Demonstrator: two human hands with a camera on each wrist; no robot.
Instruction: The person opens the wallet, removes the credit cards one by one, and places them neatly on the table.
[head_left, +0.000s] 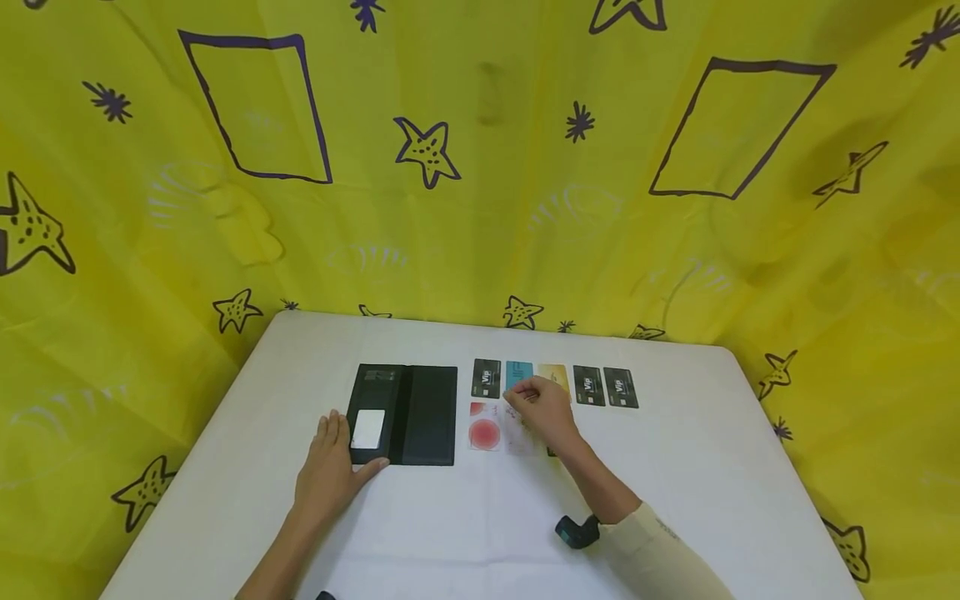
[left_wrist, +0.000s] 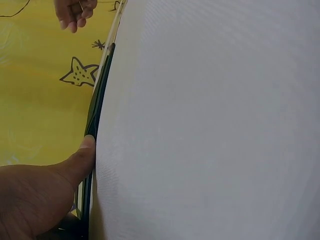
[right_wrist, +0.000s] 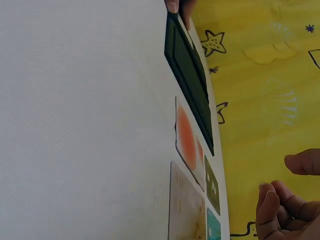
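A black card wallet point(head_left: 431, 417) lies unfolded on the table, with a white card point(head_left: 368, 429) on its left panel. My left hand point(head_left: 327, 475) rests at its left side, fingers along the edge and thumb point(left_wrist: 86, 150) on the near edge. Over the cards right of the wallet hovers my right hand point(head_left: 546, 414). Its thumb and fingers are bent with a gap between them and nothing held, as the right wrist view shows. Below it lie a teal card point(head_left: 519, 374), a gold card point(head_left: 554, 372) and a pale patterned card point(right_wrist: 187, 210). Beside these is a red-circle card point(head_left: 484, 429).
Black Vip cards stand in the far row, one at its left end point(head_left: 486, 378) and two at its right point(head_left: 588, 385). A dark card point(head_left: 552, 452) is mostly hidden under the right wrist. A yellow curtain point(head_left: 480, 208) hangs behind the white table point(head_left: 675, 467).
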